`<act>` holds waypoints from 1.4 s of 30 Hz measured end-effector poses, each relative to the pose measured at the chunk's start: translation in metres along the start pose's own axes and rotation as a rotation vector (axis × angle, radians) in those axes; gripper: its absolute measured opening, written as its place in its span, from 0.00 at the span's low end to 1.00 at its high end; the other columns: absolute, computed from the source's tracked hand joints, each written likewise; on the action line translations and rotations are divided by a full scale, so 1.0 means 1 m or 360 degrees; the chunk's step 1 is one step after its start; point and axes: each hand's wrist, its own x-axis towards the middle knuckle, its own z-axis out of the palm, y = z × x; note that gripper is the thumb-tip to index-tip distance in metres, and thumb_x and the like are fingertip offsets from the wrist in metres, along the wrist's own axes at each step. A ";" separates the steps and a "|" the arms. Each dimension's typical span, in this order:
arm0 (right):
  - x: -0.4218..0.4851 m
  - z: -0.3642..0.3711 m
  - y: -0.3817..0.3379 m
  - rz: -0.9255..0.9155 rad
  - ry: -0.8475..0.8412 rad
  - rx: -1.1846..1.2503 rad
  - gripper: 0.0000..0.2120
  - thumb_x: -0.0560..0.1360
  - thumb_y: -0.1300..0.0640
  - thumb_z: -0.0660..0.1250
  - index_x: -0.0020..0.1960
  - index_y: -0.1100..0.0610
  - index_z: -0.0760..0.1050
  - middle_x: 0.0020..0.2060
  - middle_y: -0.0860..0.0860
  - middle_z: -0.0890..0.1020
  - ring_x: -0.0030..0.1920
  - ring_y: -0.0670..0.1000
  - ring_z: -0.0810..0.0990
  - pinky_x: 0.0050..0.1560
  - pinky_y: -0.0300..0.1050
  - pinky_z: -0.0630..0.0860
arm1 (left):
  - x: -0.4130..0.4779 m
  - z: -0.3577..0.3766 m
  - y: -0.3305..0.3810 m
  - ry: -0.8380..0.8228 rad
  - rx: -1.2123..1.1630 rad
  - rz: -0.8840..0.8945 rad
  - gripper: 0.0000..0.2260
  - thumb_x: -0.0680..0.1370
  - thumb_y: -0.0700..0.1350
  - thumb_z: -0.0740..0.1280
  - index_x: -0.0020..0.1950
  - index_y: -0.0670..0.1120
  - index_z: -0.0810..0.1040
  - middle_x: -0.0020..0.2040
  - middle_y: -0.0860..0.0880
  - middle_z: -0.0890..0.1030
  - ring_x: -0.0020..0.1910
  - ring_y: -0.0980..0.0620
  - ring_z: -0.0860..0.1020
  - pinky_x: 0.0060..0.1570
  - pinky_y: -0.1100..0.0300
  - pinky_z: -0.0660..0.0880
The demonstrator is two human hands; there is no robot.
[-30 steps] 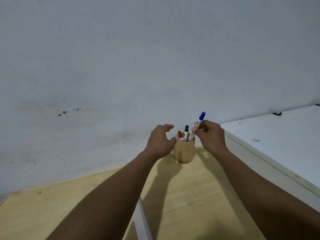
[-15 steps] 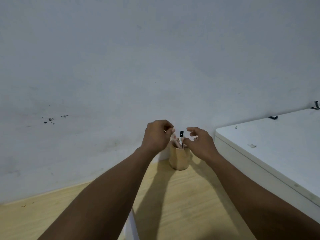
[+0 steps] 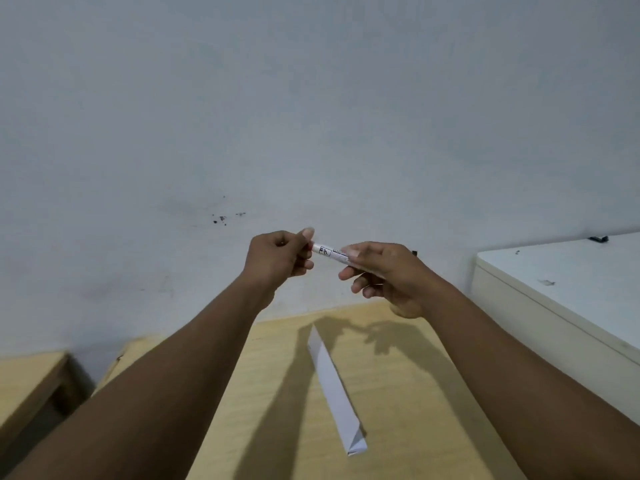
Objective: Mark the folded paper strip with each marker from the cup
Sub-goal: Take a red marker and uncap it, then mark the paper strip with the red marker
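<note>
A white marker (image 3: 329,253) with a printed label is held level in the air between both hands. My left hand (image 3: 277,258) is closed around its left end, whose colour the fingers hide. My right hand (image 3: 384,273) grips the right part of the barrel, and a small dark tip (image 3: 414,252) pokes out behind the knuckles. Below the hands, the folded white paper strip (image 3: 334,386) lies flat on the wooden table (image 3: 270,393), running from the far middle toward the near right. The cup is out of view.
A pale wall (image 3: 311,116) with a few dark specks fills the background. A white raised surface (image 3: 568,282) stands to the right of the table. At the far left is a second wooden surface (image 3: 27,379), separated by a gap.
The hands left the cup and rose with one marker held between them. The view swung so the cup is gone and the paper strip now shows fully.
</note>
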 end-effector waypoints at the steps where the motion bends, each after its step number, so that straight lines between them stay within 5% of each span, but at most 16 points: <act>1: -0.001 0.012 0.001 0.0053 -0.0041 0.0178 0.11 0.79 0.54 0.69 0.58 0.59 0.82 0.41 0.56 0.87 0.33 0.50 0.83 0.33 0.41 0.75 | -0.007 -0.011 -0.006 0.0035 -0.0063 -0.0056 0.13 0.77 0.50 0.74 0.43 0.40 0.83 0.35 0.45 0.81 0.31 0.50 0.81 0.37 0.58 0.80; 5: -0.004 0.063 0.023 0.0221 -0.0034 0.0657 0.13 0.77 0.48 0.71 0.53 0.57 0.83 0.36 0.54 0.84 0.32 0.49 0.82 0.33 0.41 0.75 | -0.034 -0.038 -0.034 0.0127 -0.0301 -0.0246 0.13 0.77 0.50 0.73 0.42 0.40 0.82 0.32 0.47 0.79 0.29 0.51 0.79 0.32 0.62 0.78; 15: 0.002 0.058 0.055 0.0014 -0.0019 0.0294 0.09 0.79 0.62 0.69 0.56 0.64 0.83 0.38 0.59 0.83 0.36 0.53 0.81 0.38 0.42 0.77 | -0.052 -0.078 -0.102 0.0645 -0.0350 -0.0437 0.16 0.77 0.50 0.73 0.38 0.38 0.79 0.32 0.48 0.80 0.29 0.48 0.80 0.38 0.57 0.82; 19: 0.004 0.028 0.062 0.0181 0.0047 0.0328 0.12 0.81 0.57 0.65 0.60 0.62 0.82 0.43 0.60 0.86 0.44 0.59 0.87 0.41 0.47 0.81 | -0.061 -0.081 -0.134 0.0354 0.0649 -0.0192 0.11 0.76 0.50 0.74 0.40 0.43 0.82 0.37 0.49 0.84 0.33 0.51 0.81 0.38 0.59 0.76; 25: 0.000 0.042 0.092 0.0221 0.0152 0.0213 0.04 0.78 0.59 0.71 0.51 0.59 0.82 0.38 0.56 0.84 0.40 0.56 0.85 0.42 0.49 0.80 | -0.072 -0.052 -0.161 -0.0009 0.1354 -0.0134 0.06 0.72 0.53 0.70 0.38 0.54 0.79 0.38 0.57 0.83 0.41 0.55 0.81 0.42 0.56 0.79; 32: -0.001 0.047 0.110 0.0241 0.0296 0.0169 0.03 0.78 0.61 0.70 0.46 0.56 0.82 0.35 0.54 0.82 0.36 0.53 0.83 0.37 0.47 0.78 | -0.071 -0.049 -0.159 -0.0121 0.1527 -0.0075 0.06 0.73 0.55 0.70 0.46 0.55 0.80 0.42 0.59 0.80 0.44 0.56 0.79 0.44 0.58 0.77; 36: 0.001 0.039 0.106 0.0225 0.0345 0.0202 0.03 0.79 0.58 0.69 0.51 0.56 0.81 0.38 0.54 0.82 0.36 0.53 0.83 0.36 0.46 0.77 | -0.074 -0.048 -0.158 -0.0133 0.1620 -0.0004 0.17 0.75 0.57 0.68 0.62 0.55 0.77 0.59 0.55 0.75 0.55 0.51 0.80 0.50 0.55 0.76; 42: 0.009 0.032 0.095 0.0203 0.0399 0.0310 0.05 0.78 0.60 0.69 0.53 0.56 0.80 0.37 0.54 0.82 0.34 0.51 0.83 0.36 0.44 0.77 | -0.081 -0.021 -0.145 -0.0200 0.1612 0.0458 0.18 0.78 0.58 0.64 0.65 0.53 0.76 0.61 0.54 0.75 0.56 0.52 0.77 0.50 0.53 0.77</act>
